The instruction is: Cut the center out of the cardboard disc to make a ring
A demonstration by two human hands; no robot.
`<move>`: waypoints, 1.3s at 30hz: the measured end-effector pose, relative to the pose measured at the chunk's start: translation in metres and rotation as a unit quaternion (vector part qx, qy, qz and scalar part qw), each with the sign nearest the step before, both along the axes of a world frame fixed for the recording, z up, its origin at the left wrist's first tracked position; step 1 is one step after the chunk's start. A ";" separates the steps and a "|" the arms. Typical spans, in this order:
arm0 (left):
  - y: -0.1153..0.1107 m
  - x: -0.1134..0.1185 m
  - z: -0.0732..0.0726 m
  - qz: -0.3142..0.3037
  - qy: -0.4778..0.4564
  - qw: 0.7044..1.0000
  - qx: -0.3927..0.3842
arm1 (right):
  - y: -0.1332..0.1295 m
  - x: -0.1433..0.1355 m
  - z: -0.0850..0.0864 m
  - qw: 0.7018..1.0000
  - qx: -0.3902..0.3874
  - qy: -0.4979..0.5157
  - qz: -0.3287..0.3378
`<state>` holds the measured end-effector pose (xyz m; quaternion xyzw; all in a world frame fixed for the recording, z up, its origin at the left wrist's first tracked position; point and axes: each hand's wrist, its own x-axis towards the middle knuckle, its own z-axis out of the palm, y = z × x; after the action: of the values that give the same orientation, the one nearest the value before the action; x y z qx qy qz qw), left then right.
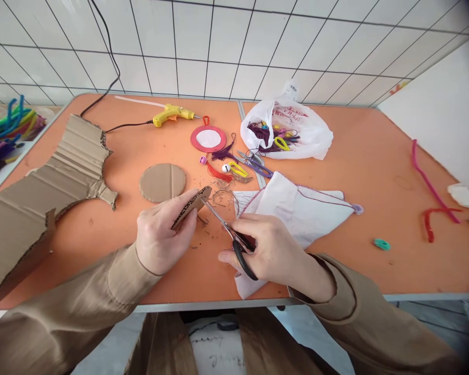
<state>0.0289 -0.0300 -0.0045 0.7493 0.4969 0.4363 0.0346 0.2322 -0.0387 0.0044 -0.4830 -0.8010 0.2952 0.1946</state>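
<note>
My left hand [162,229] is closed on a piece of cardboard [191,205], held up edge-on so its corrugated rim shows. In my right hand [271,247] is a pair of scissors [240,255] with black handles, fingers in the loops. The blade tips meet the cardboard's edge near its upper end. A round cardboard disc [162,182] lies flat on the table just beyond my left hand. Small brown trimmings [219,185] are scattered around the blades. Partly beneath my right hand spreads a white cloth [297,205] with purple stitched edges.
A large cut cardboard sheet [58,166] covers the left side. Behind are a yellow glue gun [174,114] with its cord, a pink-rimmed disc [208,139], purple-handled scissors [258,165] and a white plastic bag [308,135] of trinkets. Pipe cleaners [432,177] lie at right.
</note>
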 end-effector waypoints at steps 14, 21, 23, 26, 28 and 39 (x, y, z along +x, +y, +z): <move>-0.004 -0.001 0.006 0.013 -0.011 0.997 -0.070 | 0.000 0.005 -0.005 0.998 0.062 0.009 0.022; -0.003 -0.003 0.004 0.003 0.000 0.999 -0.038 | -0.001 0.004 -0.005 0.997 0.073 0.001 0.012; -0.003 -0.004 0.003 -0.005 -0.014 0.999 -0.042 | -0.001 0.004 -0.005 0.997 0.079 -0.003 0.008; -0.002 -0.003 0.004 -0.005 -0.052 0.996 -0.074 | -0.001 0.003 -0.006 0.996 0.089 -0.013 -0.002; -0.002 -0.001 0.007 0.012 -0.091 0.990 -0.110 | -0.001 0.003 -0.005 0.996 0.092 -0.015 -0.008; 0.001 0.003 0.020 0.044 -0.243 0.944 -0.221 | -0.003 0.006 -0.004 0.994 0.107 -0.014 0.003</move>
<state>0.0324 -0.0285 0.0153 0.5720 0.5895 0.4854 0.2996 0.2379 -0.0419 0.0001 -0.4616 -0.8319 0.2016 0.2329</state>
